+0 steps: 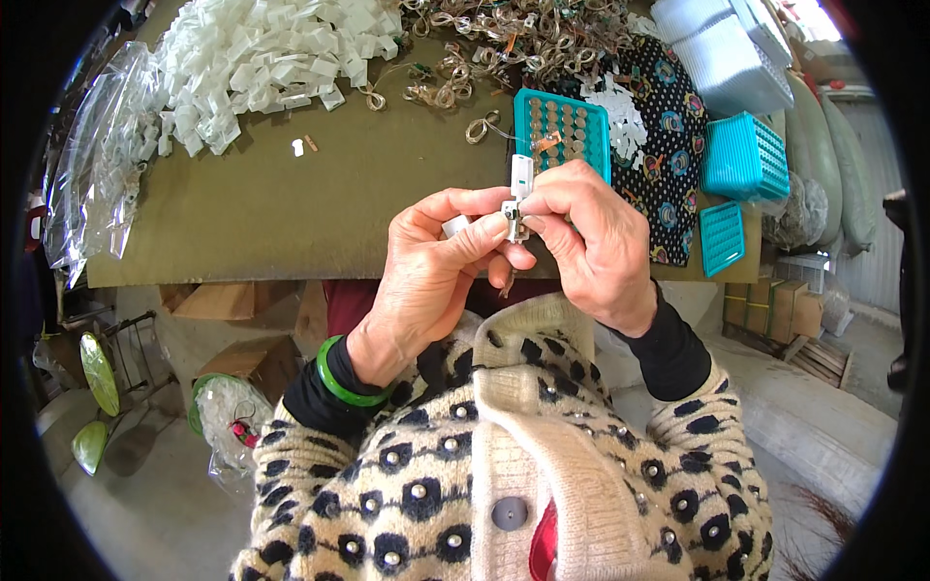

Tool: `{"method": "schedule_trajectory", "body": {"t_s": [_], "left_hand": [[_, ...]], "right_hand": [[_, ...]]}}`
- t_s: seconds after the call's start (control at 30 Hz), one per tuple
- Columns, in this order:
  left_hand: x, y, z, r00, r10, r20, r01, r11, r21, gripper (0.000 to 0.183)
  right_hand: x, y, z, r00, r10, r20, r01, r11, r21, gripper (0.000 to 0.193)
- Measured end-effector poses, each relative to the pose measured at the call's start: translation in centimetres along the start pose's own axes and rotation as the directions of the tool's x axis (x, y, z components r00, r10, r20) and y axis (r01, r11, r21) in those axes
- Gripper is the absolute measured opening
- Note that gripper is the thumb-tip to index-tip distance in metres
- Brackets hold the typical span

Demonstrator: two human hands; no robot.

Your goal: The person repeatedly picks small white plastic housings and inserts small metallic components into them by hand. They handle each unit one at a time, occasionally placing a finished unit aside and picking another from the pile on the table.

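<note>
In front of my chest, both hands meet over a small white plastic casing (521, 179) with a flap pointing up and small parts in its lower half. My left hand (412, 266) is closed on the casing, thumb and fingers pinching its lower left side. A second white piece shows between those fingers, partly hidden. My right hand (596, 242) pinches the casing from the other side. Just beyond the hands lies a teal tray (598, 150) with rows of round discs. An orange-ended part with a wire (547, 141) rests across it.
A large heap of white plastic casings (242, 63) covers the table's far left. Coiled wires with small boards (523, 39) are piled at the back. Patterned dark cloth (668, 145) lies on the right, beside stacked teal trays (741, 155) and white trays (722, 53). A clear bag (102, 165) hangs at left.
</note>
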State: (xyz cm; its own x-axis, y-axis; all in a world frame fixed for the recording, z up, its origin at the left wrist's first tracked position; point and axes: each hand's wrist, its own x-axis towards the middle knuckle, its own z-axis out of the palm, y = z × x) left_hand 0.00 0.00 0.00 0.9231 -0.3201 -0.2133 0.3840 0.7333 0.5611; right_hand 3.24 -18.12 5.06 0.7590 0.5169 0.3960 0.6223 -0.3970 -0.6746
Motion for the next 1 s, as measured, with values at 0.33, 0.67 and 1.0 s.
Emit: {"method": "schedule_trajectory", "body": {"t_s": [0.33, 0.67, 1.0], "left_hand": [[-0.9, 0.8, 0.6, 0.977, 0.197, 0.081, -0.205, 0.973, 0.102, 0.019], [-0.5, 0.6, -0.4, 0.997, 0.067, 0.031, -0.065, 0.996, -0.061, 0.022], [-0.5, 0.7, -0.2, 0.999, 0.008, 0.047, -0.003, 0.993, -0.120, 0.019]], "right_hand": [[0.5, -1.7, 0.7, 0.782, 0.526, 0.334, -0.466, 0.136, 0.874, 0.024], [1.1, -1.2, 1.9, 0.859, 0.512, -0.008, -0.370, 0.631, 0.682, 0.026], [0.8, -2.1, 2.3, 0.853, 0.498, -0.155, -0.329, 0.744, 0.582, 0.011]]}}
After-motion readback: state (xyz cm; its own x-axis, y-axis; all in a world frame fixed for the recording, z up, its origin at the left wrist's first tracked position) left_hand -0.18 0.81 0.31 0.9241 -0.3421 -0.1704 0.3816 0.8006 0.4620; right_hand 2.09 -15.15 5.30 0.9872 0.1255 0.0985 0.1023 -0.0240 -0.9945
